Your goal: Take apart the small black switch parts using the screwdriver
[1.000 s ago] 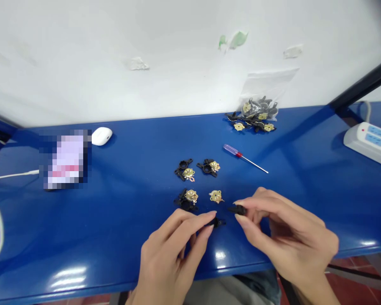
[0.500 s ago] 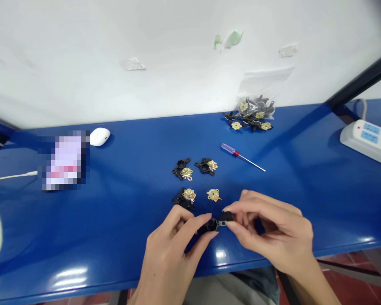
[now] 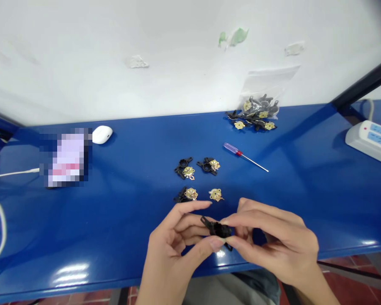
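Between my hands, a black plastic housing [image 3: 221, 230] with a round hollow and small lugs is held tilted above the blue table. My right hand [image 3: 273, 237] pinches its right side between thumb and fingers. With its thumb at the lower edge and curled fingers behind, my left hand [image 3: 180, 243] also grips it; the left index finger is lifted off. Just beyond lies a loose brass-coloured round plate [image 3: 216, 195] with small tabs. Left of that plate, a black part with a brass plate [image 3: 190, 194] is partly covered by my left hand.
Two more black-and-brass sets [image 3: 186, 168] lie farther back. A purple-handled screwdriver [image 3: 246, 156] rests to their right. A clear bag of parts [image 3: 263, 103] leans on the wall, with loose parts before it. A phone [image 3: 68, 156], white case [image 3: 102, 134] and power strip [image 3: 371, 142] are at the sides.
The black pieces, held side by side before, now appear together as one tilted piece. My left index finger has lifted away, and the left thumb has moved right beneath the housing.
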Tool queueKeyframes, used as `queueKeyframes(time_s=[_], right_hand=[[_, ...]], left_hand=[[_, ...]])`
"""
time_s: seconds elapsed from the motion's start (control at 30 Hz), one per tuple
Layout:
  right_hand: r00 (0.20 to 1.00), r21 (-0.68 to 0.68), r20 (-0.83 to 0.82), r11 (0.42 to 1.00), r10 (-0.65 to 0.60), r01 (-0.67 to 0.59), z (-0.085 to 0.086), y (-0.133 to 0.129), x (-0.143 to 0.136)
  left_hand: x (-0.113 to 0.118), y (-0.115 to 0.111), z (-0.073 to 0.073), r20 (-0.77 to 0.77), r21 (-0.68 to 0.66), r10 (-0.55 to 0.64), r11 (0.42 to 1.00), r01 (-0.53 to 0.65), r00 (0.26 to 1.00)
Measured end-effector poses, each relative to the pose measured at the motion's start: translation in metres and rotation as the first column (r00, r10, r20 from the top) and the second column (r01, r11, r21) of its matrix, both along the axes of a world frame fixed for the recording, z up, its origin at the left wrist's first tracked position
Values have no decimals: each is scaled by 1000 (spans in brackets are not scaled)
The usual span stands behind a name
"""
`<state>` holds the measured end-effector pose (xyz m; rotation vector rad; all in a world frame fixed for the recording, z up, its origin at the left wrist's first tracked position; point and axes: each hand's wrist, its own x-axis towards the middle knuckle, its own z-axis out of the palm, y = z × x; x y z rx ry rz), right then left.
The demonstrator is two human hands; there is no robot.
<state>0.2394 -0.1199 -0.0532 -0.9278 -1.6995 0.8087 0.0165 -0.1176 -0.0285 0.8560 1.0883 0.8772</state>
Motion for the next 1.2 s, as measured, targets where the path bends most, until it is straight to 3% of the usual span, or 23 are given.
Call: queueKeyframes(time_s=[0.33, 0.57, 0.8, 1.0, 1.2], right_hand=[[984, 141, 158, 988, -87, 65, 21, -3, -5], [944, 235, 303, 970, -131, 59, 24, -2, -3], [969, 51, 222, 994, -109, 100, 17, -9, -5], [978, 17, 200, 999, -52, 49, 17, -7, -2], [968, 8, 247, 999, -32, 31, 4, -15, 7]], left_hand=[[4, 5, -4, 198, -109, 78, 992, -57, 977], [5, 5, -3, 176, -87, 73, 994, -58, 982], [4, 6, -8, 139, -133, 48, 991, -30, 989], [2, 7, -7, 97, -110, 3, 994, 7, 995], [0, 7, -11, 97, -109, -20, 994, 30, 995]])
